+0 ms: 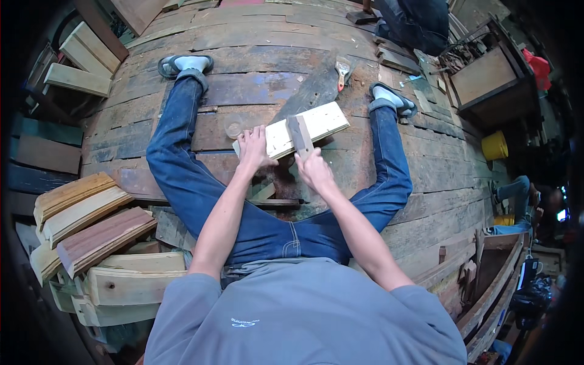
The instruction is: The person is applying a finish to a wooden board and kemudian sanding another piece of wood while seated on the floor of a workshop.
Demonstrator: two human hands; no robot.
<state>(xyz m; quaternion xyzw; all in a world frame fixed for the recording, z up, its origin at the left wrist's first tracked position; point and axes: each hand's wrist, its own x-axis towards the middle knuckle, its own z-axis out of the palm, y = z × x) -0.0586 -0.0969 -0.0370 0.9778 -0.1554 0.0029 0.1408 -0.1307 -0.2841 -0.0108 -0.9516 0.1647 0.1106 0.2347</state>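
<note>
A pale wooden board (pixel 326 119) with dark specks on its face and a grooved long edge lies slantwise between my legs. My left hand (pixel 253 147) presses on the board's left end, fingers spread across its face and thumb out to the side. In my right hand (pixel 315 169) is the near end of a flat, brown, wood-like strip (pixel 299 134); its far part rests across the board. Whether that strip is a tool or a plain piece of wood is unclear. A clear plastic cup (pixel 233 124) sits just beyond my left hand.
A paintbrush (pixel 342 72) lies on the worn plank floor (pixel 255 86). Moulded boards (pixel 107 239) are stacked at my left, and more boards (pixel 89 61) lean farther off. A wooden cabinet (pixel 486 75) and yellow bucket (pixel 495 146) stand right. Other people (pixel 413 23) are nearby.
</note>
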